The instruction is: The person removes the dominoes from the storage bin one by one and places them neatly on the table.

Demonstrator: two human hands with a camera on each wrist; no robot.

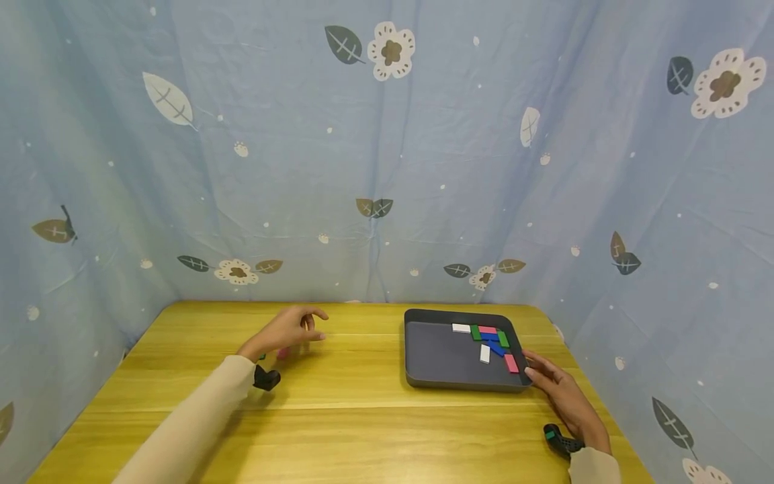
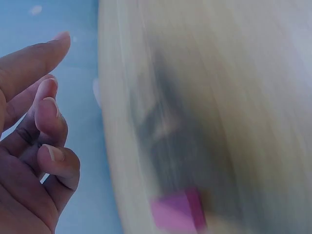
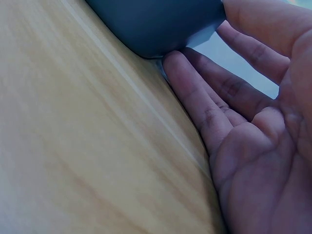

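Note:
My left hand (image 1: 293, 329) hovers over the left part of the table, its fingers loosely bent and nothing between them. Below it lies a pink block (image 1: 283, 353), also seen in the left wrist view as a pink block (image 2: 176, 212). A green block (image 1: 261, 357) shows partly behind the wrist. At the right, a dark grey tray (image 1: 435, 356) holds several white, green, blue and pink blocks near its right side. My right hand (image 1: 565, 396) touches the tray's near right corner; in the right wrist view its fingers (image 3: 195, 97) lie fairly straight against the outer wall.
The wooden table (image 1: 351, 437) reaches to a blue curtain (image 1: 314, 154) printed with flowers and leaves, which hangs behind it and at both sides. Black straps with small devices sit on both wrists.

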